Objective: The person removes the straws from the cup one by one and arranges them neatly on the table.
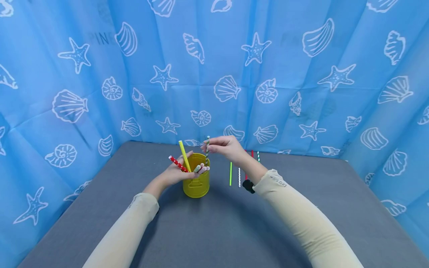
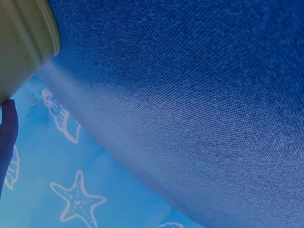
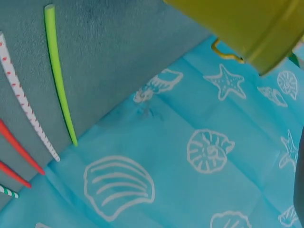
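Note:
A yellow bucket [image 1: 196,190] stands upright on the grey table. My left hand [image 1: 171,174] grips it from the left, its thumb lying across the front near the rim. In the left wrist view, a dark finger [image 2: 8,128] meets the bucket's side [image 2: 23,42]. Above the rim's right side, my right hand [image 1: 226,148] pinches a dark green and white striped paper straw [image 1: 207,159], held upright with its lower end inside the bucket. A red dotted straw [image 1: 177,163], a yellow straw [image 1: 184,154] and several pale straws [image 1: 202,170] lean in the bucket.
Right of the bucket, a lime green straw [image 3: 58,76], a white straw with red marks [image 3: 23,100], red straws [image 3: 21,149] and a green striped straw [image 3: 8,192] lie in a row on the table. A blue shell-patterned curtain [image 1: 214,89] stands behind the table [image 1: 207,238].

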A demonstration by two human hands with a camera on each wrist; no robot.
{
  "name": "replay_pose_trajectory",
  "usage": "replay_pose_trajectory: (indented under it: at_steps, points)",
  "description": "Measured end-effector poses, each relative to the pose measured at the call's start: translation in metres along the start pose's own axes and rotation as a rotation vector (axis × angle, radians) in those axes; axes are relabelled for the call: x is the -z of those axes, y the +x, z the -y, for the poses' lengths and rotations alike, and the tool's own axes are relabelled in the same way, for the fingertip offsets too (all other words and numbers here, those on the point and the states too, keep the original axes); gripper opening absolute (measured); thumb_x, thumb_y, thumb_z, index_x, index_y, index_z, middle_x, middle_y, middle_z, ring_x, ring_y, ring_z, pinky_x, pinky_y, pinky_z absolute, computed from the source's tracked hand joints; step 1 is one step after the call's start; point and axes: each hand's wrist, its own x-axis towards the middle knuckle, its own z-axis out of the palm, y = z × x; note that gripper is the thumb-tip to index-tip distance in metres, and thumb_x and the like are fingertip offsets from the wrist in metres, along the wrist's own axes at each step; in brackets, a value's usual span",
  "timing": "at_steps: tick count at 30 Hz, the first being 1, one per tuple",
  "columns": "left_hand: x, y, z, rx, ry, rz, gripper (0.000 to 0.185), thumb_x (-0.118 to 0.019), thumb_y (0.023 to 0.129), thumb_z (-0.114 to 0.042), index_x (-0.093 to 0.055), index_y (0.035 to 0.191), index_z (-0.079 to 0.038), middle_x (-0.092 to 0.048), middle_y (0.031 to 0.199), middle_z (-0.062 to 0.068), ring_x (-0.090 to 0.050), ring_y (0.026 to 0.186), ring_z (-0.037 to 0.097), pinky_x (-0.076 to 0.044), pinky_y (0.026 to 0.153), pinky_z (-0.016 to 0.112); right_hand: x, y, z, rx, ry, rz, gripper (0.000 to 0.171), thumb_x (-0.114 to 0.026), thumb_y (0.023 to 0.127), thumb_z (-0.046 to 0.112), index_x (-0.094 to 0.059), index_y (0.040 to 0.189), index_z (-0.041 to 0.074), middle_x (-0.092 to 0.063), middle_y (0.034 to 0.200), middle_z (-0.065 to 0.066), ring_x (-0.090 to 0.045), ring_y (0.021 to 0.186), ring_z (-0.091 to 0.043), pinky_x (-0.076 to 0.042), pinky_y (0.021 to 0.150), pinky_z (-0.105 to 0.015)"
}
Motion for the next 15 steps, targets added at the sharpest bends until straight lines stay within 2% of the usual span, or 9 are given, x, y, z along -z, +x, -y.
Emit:
replay_pose_trajectory:
  at_steps: [3, 5, 8, 10, 13, 15]
  points:
    - [0.000, -0.001, 0.001, 0.006, -0.002, -0.005, 0.094, -0.077, 0.080, -0.020, -0.021, 0.156, -0.018, -0.026, 0.153, 0.016, -0.031, 0.137, 0.040, -0.032, 0.107, 0.058, 0.005, -0.002, 0.004, 0.038, 0.038, -0.059, 0.026, -0.059, 0.094, -0.001, -0.062, 0.117, -0.014, -0.074, 0.096, -0.006, -0.068, 0.093, -0.017, -0.053, 0.088, -0.041]
    - [0.000, -0.001, 0.002, 0.005, -0.001, -0.004, 0.094, -0.077, 0.081, -0.018, -0.021, 0.156, -0.018, -0.026, 0.153, 0.017, -0.030, 0.137, 0.040, -0.032, 0.107, 0.058, 0.009, -0.003, 0.006, 0.059, 0.073, -0.116, 0.024, -0.059, 0.094, -0.001, -0.065, 0.116, -0.009, -0.074, 0.094, -0.002, -0.069, 0.090, -0.014, -0.054, 0.086, -0.041]
    - [0.001, -0.001, 0.002, 0.008, -0.005, -0.007, 0.093, -0.076, 0.081, -0.017, -0.021, 0.156, -0.018, -0.025, 0.153, 0.016, -0.030, 0.137, 0.040, -0.032, 0.107, 0.057, 0.013, -0.004, 0.010, 0.103, 0.145, -0.214, 0.016, -0.058, 0.094, -0.003, -0.065, 0.107, 0.003, -0.074, 0.091, 0.002, -0.070, 0.085, -0.014, -0.056, 0.082, -0.037]
    - [0.001, -0.001, 0.002, 0.004, -0.002, -0.005, 0.093, -0.076, 0.081, -0.017, -0.020, 0.156, -0.018, -0.025, 0.153, 0.016, -0.030, 0.137, 0.040, -0.032, 0.107, 0.057, 0.016, -0.004, 0.012, 0.140, 0.191, -0.277, 0.016, -0.057, 0.094, -0.004, -0.060, 0.098, 0.010, -0.074, 0.090, 0.003, -0.071, 0.082, -0.015, -0.056, 0.079, -0.034]
    - [0.001, -0.001, 0.002, -0.001, -0.004, -0.002, 0.092, -0.075, 0.082, -0.017, -0.021, 0.156, -0.018, -0.025, 0.153, 0.016, -0.030, 0.137, 0.040, -0.032, 0.108, 0.057, 0.020, -0.005, 0.017, 0.205, 0.234, -0.360, 0.021, -0.055, 0.094, -0.008, -0.052, 0.090, 0.013, -0.074, 0.088, 0.002, -0.071, 0.079, -0.016, -0.057, 0.075, -0.031]
    - [0.001, -0.001, 0.002, -0.007, -0.006, 0.003, 0.092, -0.075, 0.082, -0.015, -0.020, 0.156, -0.018, -0.025, 0.153, 0.017, -0.030, 0.137, 0.040, -0.032, 0.108, 0.056, 0.023, -0.005, 0.019, 0.250, 0.247, -0.411, 0.024, -0.054, 0.094, -0.010, -0.054, 0.089, 0.014, -0.074, 0.087, 0.001, -0.071, 0.077, -0.015, -0.057, 0.073, -0.030]
